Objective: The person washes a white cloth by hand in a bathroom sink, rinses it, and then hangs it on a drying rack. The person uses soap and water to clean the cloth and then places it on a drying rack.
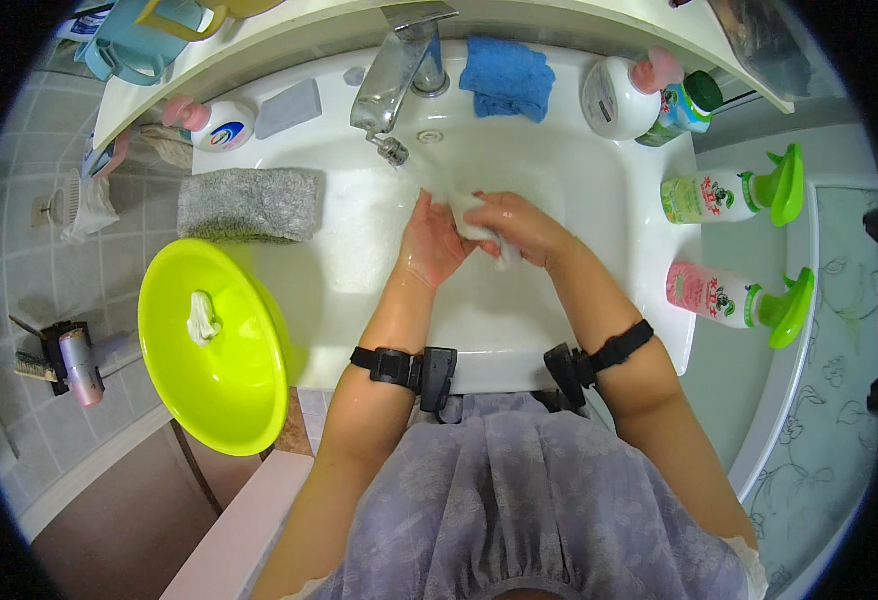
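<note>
Over the basin of a white washbasin point(499, 322), both of my hands meet at a wet white cloth point(467, 214). My right hand point(521, 225) has its fingers bent over the cloth, part of which hangs below them. My left hand point(437, 238) is palm up, its fingers against the cloth's left side; how firmly it grips is hidden. A metal faucet point(390, 82) with a swivel nozzle point(392, 150) stands just above my hands. At the left, a lime-green plastic basin point(274, 360) holds a small crumpled white cloth point(203, 319).
A folded gray towel point(248, 205) lies on the left ledge. Along the back are a pump bottle point(221, 126), a gray block point(289, 109), a blue cloth point(508, 77) and a white pump bottle point(619, 97). Two green-topped spray bottles point(709, 197) lie at the right edge.
</note>
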Demonstrator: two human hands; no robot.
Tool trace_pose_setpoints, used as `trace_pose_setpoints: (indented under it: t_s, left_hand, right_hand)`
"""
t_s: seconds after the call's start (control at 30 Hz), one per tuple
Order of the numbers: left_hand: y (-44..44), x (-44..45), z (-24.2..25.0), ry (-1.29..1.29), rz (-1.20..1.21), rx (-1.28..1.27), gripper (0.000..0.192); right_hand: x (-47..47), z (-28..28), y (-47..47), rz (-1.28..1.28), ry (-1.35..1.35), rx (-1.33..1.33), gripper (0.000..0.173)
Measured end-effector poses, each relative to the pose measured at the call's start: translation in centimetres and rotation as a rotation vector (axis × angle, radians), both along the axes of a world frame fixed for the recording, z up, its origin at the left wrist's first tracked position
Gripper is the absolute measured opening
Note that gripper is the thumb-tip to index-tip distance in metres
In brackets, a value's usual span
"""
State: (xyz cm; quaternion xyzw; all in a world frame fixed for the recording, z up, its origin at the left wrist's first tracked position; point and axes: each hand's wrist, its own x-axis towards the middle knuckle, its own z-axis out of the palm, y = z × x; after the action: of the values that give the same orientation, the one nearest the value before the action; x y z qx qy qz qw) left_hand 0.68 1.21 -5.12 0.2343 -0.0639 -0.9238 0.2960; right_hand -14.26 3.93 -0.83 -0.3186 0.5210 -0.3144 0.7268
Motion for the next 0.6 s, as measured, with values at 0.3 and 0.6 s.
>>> trace_pose_setpoints:
  t_s: [0.3,0.6]
  left_hand:
    - [-1.9,0.1,1.3,-0.387,0.276,0.227,0.038]
    - [0.3,-1.6,-2.0,-0.338,0.241,0.283,0.034]
  right_hand:
    - [-0.9,-1.7,0.6,-0.290,0.377,0.006,0.022]
    - [5.3,-0.7,-0.8,-0.291,1.041,-0.312,0.021]
